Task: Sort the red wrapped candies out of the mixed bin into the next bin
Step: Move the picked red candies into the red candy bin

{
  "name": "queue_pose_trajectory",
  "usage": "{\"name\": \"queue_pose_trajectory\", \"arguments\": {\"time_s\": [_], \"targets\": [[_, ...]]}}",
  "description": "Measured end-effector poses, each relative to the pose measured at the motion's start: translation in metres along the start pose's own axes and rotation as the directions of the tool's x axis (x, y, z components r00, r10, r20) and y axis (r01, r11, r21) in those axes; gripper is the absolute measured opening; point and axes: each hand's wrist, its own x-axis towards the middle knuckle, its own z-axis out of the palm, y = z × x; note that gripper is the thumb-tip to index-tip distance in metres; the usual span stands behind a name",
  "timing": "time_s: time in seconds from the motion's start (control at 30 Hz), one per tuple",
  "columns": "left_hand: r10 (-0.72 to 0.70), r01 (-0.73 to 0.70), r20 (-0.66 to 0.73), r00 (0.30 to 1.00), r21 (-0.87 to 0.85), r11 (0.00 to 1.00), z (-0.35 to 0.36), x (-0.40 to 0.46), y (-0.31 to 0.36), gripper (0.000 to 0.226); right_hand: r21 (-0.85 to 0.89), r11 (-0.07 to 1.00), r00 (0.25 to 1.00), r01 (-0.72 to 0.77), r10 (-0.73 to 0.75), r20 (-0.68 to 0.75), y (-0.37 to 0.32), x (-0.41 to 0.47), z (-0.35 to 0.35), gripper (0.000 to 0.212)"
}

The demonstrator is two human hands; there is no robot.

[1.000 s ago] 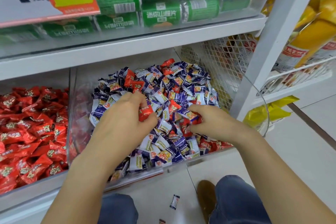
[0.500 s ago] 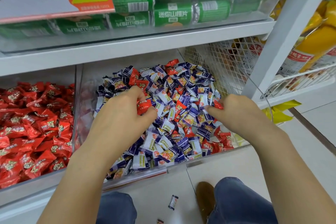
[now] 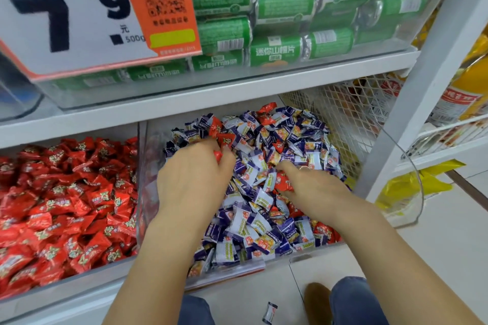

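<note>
The mixed bin [image 3: 148, 192] is a clear box heaped with purple-and-white wrapped candies and scattered red ones. My left hand [image 3: 192, 179] rests on the heap's left side, fingers curled around red wrapped candies; a red tip [image 3: 217, 155] shows at the fingertips. More red candies [image 3: 224, 138] lie just beyond it. My right hand [image 3: 314, 190] lies on the heap's right side, fingers pinching a red candy [image 3: 283, 182]. The bin to the left [image 3: 79, 276] is full of red wrapped candies.
A white shelf [image 3: 184, 103] above holds green cans and a price sign [image 3: 79, 16]. A wire mesh basket [image 3: 343, 113] and a white upright post [image 3: 412, 103] stand right of the mixed bin. One candy [image 3: 269, 312] lies on the floor by my shoe [image 3: 317, 303].
The camera moved closer and tilted up. My left hand slid further back on the heap with its red candies. My right hand came back toward the middle and pinched a red candy.
</note>
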Motion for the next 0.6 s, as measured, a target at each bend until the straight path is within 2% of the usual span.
{"name": "queue_pose_trajectory", "arguments": {"time_s": [0.07, 0.1, 0.2, 0.27, 0.33, 0.43, 0.6], "targets": [[0.007, -0.007, -0.005, 1.0, 0.018, 1.0, 0.003, 0.004, 0.0, 0.021, 0.052, 0.998, 0.999, -0.026, 0.028, -0.034, 0.001, -0.001, -0.001, 0.035], [0.037, -0.037, 0.012, 0.999, 0.028, 0.999, 0.005, 0.004, 0.0, 0.028, 0.091, 0.995, 0.998, -0.038, 0.042, -0.047, 0.002, -0.002, -0.002, 0.034], [0.136, -0.138, 0.035, 0.99, 0.063, 0.988, 0.015, 0.01, 0.003, 0.051, 0.174, 0.983, 0.995, -0.059, 0.071, -0.063, 0.005, -0.007, -0.011, 0.042], [0.129, -0.132, 0.04, 0.991, 0.068, 0.989, 0.022, 0.018, 0.005, 0.057, 0.173, 0.983, 0.993, -0.067, 0.083, -0.086, 0.008, -0.012, -0.018, 0.049], [0.106, -0.112, 0.079, 0.991, 0.071, 0.991, 0.029, 0.025, 0.004, 0.056, 0.161, 0.984, 0.99, -0.081, 0.098, -0.102, 0.013, -0.016, -0.025, 0.05], [0.116, -0.14, 0.152, 0.981, 0.155, 0.978, 0.037, 0.03, 0.0, 0.046, 0.172, 0.982, 0.993, -0.077, 0.092, -0.077, 0.02, -0.023, -0.034, 0.037], [0.167, -0.183, 0.109, 0.98, 0.168, 0.968, 0.036, 0.025, 0.0, 0.028, 0.185, 0.975, 0.991, -0.124, 0.131, -0.023, 0.028, -0.039, -0.048, 0.02]]}}
